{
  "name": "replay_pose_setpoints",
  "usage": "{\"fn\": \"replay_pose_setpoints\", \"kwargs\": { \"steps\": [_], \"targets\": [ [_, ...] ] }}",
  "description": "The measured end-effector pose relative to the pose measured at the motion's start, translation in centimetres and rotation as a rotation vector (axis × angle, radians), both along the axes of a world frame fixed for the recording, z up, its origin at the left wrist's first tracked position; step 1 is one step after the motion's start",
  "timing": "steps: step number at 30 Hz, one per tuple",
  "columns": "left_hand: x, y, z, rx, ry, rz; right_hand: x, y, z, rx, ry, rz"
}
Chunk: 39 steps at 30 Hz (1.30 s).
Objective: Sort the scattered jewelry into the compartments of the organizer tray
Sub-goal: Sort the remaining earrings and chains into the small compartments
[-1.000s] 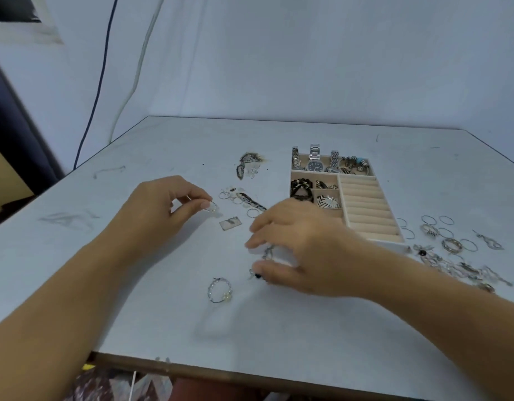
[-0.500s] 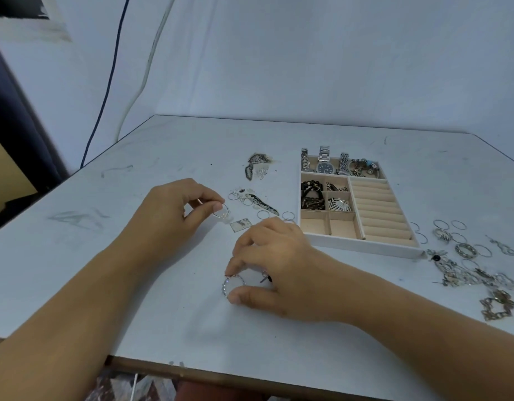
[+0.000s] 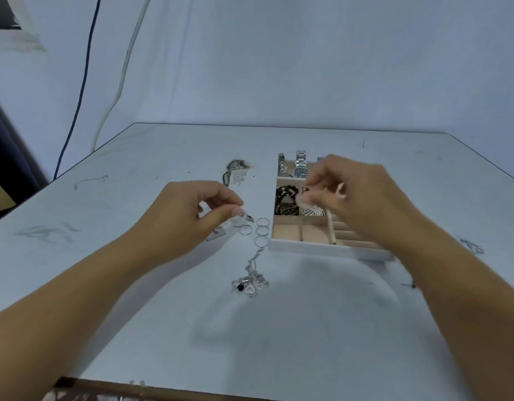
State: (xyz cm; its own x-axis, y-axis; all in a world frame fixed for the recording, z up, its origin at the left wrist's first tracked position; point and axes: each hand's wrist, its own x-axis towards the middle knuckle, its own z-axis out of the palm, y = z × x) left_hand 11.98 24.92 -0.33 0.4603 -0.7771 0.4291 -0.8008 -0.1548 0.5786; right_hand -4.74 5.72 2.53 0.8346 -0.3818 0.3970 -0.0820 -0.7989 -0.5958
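The white organizer tray [image 3: 305, 246] lies right of the table's centre. Its far compartment holds watches [image 3: 300, 168], and the middle ones hold dark bracelets [image 3: 286, 201]. Above those middle compartments hovers my right hand [image 3: 363, 201], fingers curled, pinching a small pale piece that is too blurred to name. My left hand [image 3: 192, 218] rests on the table left of the tray and pinches a small silver ring [image 3: 243, 216]. Several thin rings [image 3: 261, 231] lie beside the tray's front left corner. A cluster of silver charms [image 3: 250, 285] lies nearer me.
A dark patterned piece [image 3: 234, 169] lies far left of the tray, and a small square tag [image 3: 218, 235] lies under my left hand. More silver jewelry [image 3: 473, 246] shows right of my right arm. The table's front edge [image 3: 163, 393] is close.
My right hand has lifted from the table in front of me and moved over the tray. The beaded bracelet that lay there is gone from the table. My left hand has stayed in place.
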Motion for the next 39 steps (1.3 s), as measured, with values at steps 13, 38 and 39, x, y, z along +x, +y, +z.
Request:
{"fn": "replay_pose_setpoints", "kwargs": {
  "steps": [13,38,39],
  "targets": [
    [-3.0,-11.3,0.1,0.094,0.052,-0.169,-1.4,-6.7,-1.0,-0.051,0.033,-0.236],
    [1.8,-3.4,-3.6,0.371,-0.127,-0.071,1.4,-3.9,-3.1,0.059,0.016,-0.127],
    [1.9,-3.5,-3.6,0.379,-0.13,-0.074,1.6,-3.8,-3.3,0.056,0.034,-0.13]
  ]
}}
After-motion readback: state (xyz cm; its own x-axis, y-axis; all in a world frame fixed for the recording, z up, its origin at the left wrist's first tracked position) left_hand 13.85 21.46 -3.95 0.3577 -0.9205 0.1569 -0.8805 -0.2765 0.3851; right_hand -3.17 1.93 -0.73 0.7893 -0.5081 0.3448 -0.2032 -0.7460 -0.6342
